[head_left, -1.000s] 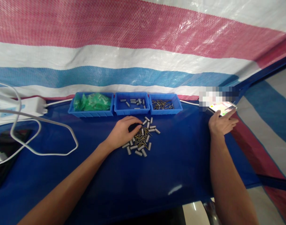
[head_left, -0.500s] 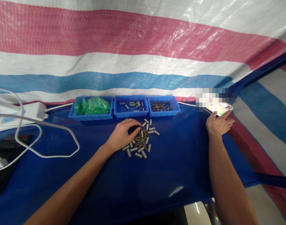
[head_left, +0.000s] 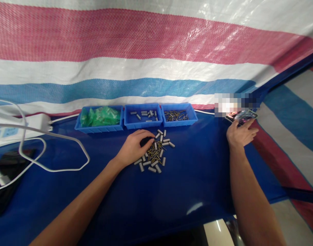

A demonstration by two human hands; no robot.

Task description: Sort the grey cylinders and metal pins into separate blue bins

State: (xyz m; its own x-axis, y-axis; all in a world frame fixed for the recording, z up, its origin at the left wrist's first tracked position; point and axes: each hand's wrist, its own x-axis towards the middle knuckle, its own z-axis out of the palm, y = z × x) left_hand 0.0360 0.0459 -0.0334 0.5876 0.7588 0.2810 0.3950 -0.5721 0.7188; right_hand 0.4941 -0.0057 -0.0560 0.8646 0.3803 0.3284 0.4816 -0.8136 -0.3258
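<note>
My left hand (head_left: 135, 146) rests at the left edge of a loose pile, its fingers curled and thumb tip close to the fingertips. A dark patch shows inside the curl; I cannot make out what it is. The pile mixes thin brass-and-dark screws or pins (head_left: 153, 153) with short grey metal sleeves (head_left: 152, 169) around them. At the far right, my right hand (head_left: 239, 135) has its fingers apart, touching the lower edge and screen of a smartphone (head_left: 246, 117). The phone stands tilted, and a dark picture fills its lit screen.
Behind the pile stand three blue bins in a row: one with green plastic bags (head_left: 103, 116), one with grey sleeves (head_left: 144, 113), one with thin screws or pins (head_left: 177, 116). On the left lie a white power strip (head_left: 38, 124), looped white cable (head_left: 79, 145) and a black flat device (head_left: 7, 181).
The phone screen has gone from a bright page to a dark picture. My right hand stays at the phone, its fingers barely shifted. My left hand has not moved.
</note>
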